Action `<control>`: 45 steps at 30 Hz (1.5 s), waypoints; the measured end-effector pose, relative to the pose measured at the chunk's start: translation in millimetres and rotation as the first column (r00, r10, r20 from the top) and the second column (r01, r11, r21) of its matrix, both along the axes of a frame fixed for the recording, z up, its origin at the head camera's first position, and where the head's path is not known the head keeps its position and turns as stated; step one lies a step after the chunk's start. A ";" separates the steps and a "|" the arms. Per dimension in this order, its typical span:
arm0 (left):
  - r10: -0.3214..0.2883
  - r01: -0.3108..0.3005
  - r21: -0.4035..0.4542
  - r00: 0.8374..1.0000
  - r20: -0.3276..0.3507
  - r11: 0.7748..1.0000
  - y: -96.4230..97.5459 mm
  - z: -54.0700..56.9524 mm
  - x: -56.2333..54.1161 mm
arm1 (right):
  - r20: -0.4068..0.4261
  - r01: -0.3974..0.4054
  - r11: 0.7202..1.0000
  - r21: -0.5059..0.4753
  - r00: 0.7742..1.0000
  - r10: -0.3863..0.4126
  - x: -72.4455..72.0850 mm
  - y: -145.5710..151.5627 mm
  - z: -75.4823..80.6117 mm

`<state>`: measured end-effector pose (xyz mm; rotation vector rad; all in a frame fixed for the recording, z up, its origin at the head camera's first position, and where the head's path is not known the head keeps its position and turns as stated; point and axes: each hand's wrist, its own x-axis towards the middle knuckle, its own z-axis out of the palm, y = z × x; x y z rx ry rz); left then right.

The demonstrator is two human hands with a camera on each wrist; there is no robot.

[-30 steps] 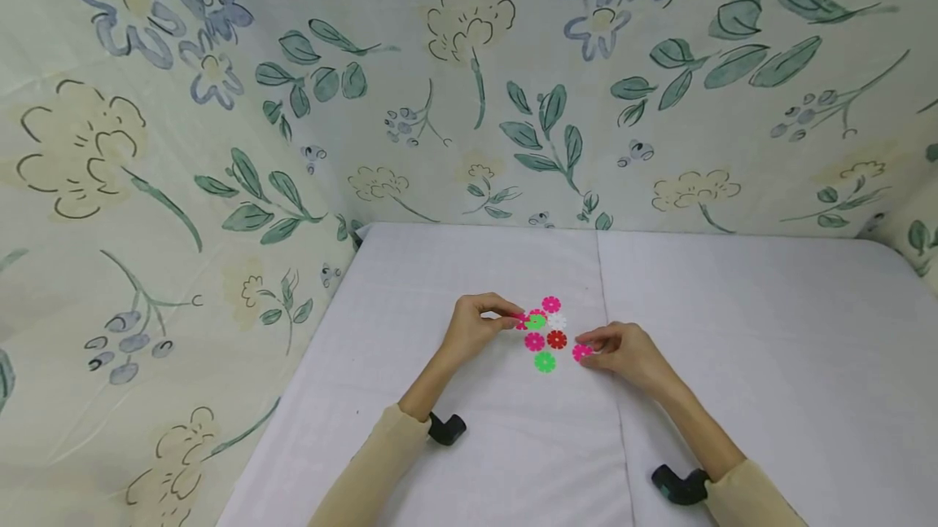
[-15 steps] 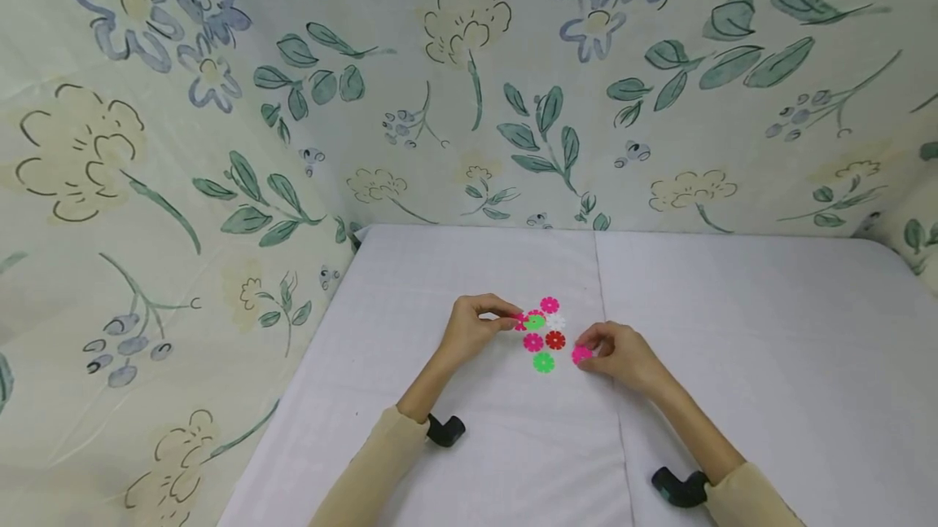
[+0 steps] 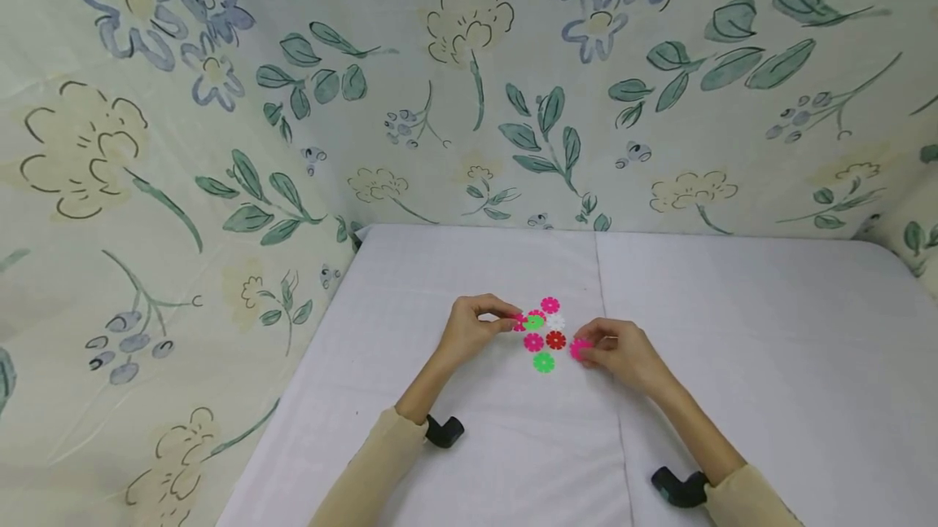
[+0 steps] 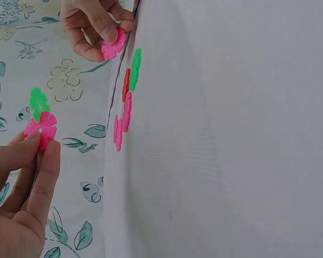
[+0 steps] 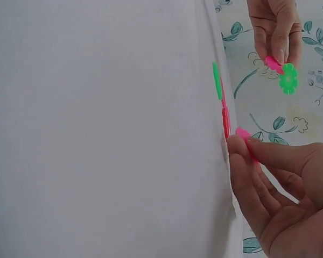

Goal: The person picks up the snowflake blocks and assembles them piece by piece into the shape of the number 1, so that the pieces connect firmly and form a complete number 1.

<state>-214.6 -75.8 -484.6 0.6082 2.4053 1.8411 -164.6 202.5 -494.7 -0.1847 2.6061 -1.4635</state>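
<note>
Between thumb and fingertips, my left hand [image 3: 472,329] pinches a pink notched flower-shaped plastic disc [image 4: 42,129]. A green disc [image 4: 39,102] of the same kind is joined to its edge, as both wrist views show. My right hand [image 3: 626,354] pinches a separate pink disc [image 3: 580,349], partly covered by the thumb and fingers. On the white cloth between the hands lie loose discs: a red one [image 3: 555,340], a white one [image 3: 555,321], a green one [image 3: 544,362] and pink ones [image 3: 533,342]. Another pink disc is partly hidden behind the held green one.
The white-covered table [image 3: 769,348] spreads on both sides of the hands. A floral cloth [image 3: 469,103] hangs behind and to the left. Black camera mounts [image 3: 444,432] sit at the wrists, just above the table.
My right hand has shifted its fingers on its pink disc and raised it slightly towards the loose discs. The left hand and the discs on the cloth stay practically where they were.
</note>
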 end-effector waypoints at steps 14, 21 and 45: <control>-0.026 0.026 0.007 1.000 0.007 1.000 0.6 3.3 1.5 | -0.007 0.054 0.966 -0.254 0.998 -0.058 -1.0 -4.4 1.0; -0.036 0.036 -0.003 0.999 0.021 0.999 1.4 5.2 2.8 | -0.042 0.099 0.937 -0.335 0.992 -0.120 -0.9 -6.7 3.4; -0.041 0.042 -0.009 0.999 0.030 0.999 4.8 6.7 3.5 | -0.167 0.046 0.864 -0.502 0.975 -0.149 -2.0 -26.6 4.8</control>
